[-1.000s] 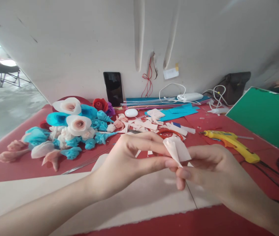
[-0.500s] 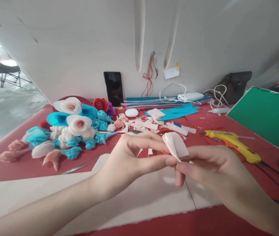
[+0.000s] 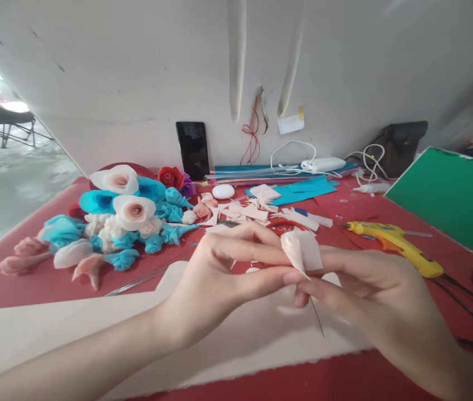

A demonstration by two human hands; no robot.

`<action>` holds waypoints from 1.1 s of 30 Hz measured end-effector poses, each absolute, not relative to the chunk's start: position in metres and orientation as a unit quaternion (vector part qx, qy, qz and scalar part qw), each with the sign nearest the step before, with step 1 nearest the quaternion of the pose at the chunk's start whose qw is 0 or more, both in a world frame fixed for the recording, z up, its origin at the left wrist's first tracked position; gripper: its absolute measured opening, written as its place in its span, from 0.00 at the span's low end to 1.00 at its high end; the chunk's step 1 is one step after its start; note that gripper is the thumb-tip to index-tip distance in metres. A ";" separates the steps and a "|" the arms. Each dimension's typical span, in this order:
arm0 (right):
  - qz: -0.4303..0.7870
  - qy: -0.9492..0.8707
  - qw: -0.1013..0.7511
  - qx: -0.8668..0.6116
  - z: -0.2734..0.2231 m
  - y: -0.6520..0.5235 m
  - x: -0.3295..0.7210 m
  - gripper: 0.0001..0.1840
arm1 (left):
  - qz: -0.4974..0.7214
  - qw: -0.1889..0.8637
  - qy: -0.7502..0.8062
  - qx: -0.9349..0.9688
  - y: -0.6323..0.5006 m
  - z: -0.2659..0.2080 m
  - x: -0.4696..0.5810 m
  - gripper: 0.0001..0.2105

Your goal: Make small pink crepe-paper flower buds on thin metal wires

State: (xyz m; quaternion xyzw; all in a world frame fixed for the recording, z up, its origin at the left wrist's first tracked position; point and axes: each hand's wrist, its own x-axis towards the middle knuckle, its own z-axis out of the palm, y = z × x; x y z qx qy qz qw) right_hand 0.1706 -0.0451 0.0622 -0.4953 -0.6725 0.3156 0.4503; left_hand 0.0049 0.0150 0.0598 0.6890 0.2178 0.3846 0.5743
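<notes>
Between my two hands is a small pale-peach paper flower (image 3: 300, 252), wrapped around the top of a thin wire stem (image 3: 317, 318). My left hand (image 3: 236, 267) pinches its base from the left with thumb and fingers. From the right, the thumb and fingers of my right hand (image 3: 361, 284) are closed on the flower's lower end and a loose flap of paper. The wire slants down below my fingertips. Under both hands lies a large sheet of pale paper (image 3: 203, 356) on the red table. The far-side fingertips are partly hidden behind the flower.
Finished paper flowers (image 3: 134, 211) in white, blue and peach are heaped at left, near thin wires (image 3: 136, 278). Peach paper scraps (image 3: 245, 211) lie behind my hands. A yellow glue gun (image 3: 395, 239) with a black cord and a green board (image 3: 453, 200) are at right. A phone (image 3: 192, 150) leans on the wall.
Both hands still hold the flower, which has turned slightly and shifted a little right. The wire's lower end has swung left and up. The paper flap sits closer around the flower.
</notes>
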 end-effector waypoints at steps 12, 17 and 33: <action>0.316 -0.656 0.482 -0.487 0.061 -0.049 0.169 0.08 | 0.392 0.558 0.230 0.694 0.014 0.059 0.005 0.04; 0.299 -0.654 0.481 -0.501 0.060 -0.048 0.167 0.06 | 0.389 0.555 0.231 0.698 0.012 0.060 0.003 0.03; 0.290 -0.660 0.477 -0.503 0.060 -0.051 0.168 0.08 | 0.392 0.576 0.223 0.682 0.014 0.057 0.005 0.05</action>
